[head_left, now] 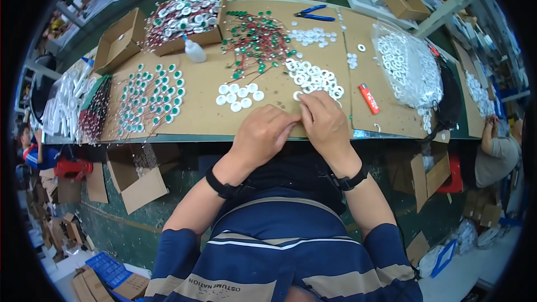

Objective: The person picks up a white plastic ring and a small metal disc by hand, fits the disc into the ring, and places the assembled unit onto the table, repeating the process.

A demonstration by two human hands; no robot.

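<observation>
My left hand (262, 133) and my right hand (326, 126) meet above the front edge of the cardboard-topped table (212, 124). Both have their fingers pinched together, and whatever lies between the fingertips is hidden. Just beyond my right hand spreads a pile of white plastic rings (319, 82); one ring lies right at its fingertips. A small group of white round discs (236, 104) sits beyond my left hand. Farther back is a tangle of small green discs with red wires (260, 39), with small white caps (313, 36) to its right.
White discs with green centres (168, 96) lie in rows at left. Behind are a filled carton (215, 34), an open carton (117, 45) and a squeeze bottle (195, 52). Blue-handled cutters (316, 17), a red lighter (368, 98) and a bag of rings (411, 70) lie right. Other people sit at both sides.
</observation>
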